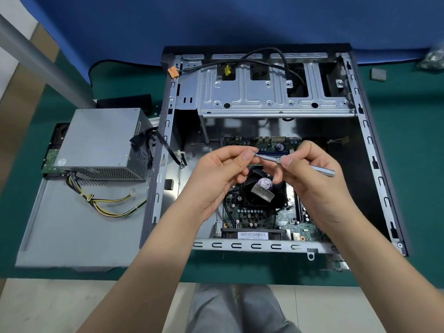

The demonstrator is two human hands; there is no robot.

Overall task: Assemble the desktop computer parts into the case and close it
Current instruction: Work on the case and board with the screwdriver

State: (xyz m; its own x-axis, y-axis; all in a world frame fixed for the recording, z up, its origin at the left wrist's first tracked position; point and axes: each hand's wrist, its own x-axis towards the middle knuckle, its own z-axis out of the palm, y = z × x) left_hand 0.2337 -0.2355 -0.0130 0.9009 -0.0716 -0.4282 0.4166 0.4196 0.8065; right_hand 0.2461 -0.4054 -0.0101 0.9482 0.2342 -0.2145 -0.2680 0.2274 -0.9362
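The open computer case (374, 150) lies flat on the green table. Inside it sits the motherboard (262, 215) with a black CPU fan (262, 188) and a metal drive cage (269, 92) at the far end. Both hands hover above the fan. My right hand (314, 179) grips a slim silver screwdriver (322, 168) that points left. My left hand (223, 171) pinches a small screw (254, 153) at the screwdriver's tip. The grey power supply (103, 145) with its yellow and black cables (108, 203) rests on the removed side panel (72, 231), left of the case.
A circuit board and a black drive (54, 150) lie partly under the power supply. A small grey square part (378, 74) and a bag (432, 58) sit at the far right. A blue mat (216, 25) covers the table's far side. My knees show below the table edge.
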